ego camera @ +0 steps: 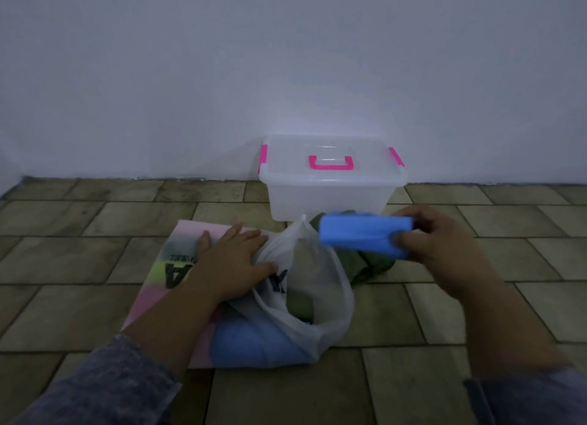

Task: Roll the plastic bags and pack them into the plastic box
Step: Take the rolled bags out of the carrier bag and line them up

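One rolled blue bag [362, 237] is held in the right hand [435, 243] at centre right; the box [330, 196] above remains lidded. The left hand [235, 262] lies flat on the unrolled bags [305, 297].

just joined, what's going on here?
A person kneeling or sitting at a tiled floor is packing bags. The right hand holds a rolled blue bag in the air in front of the plastic box, whose lid is still on. The left hand rests flat on the pile of loose bags: a white bag, a pink printed bag and a green bag. Nothing shows inside the box.
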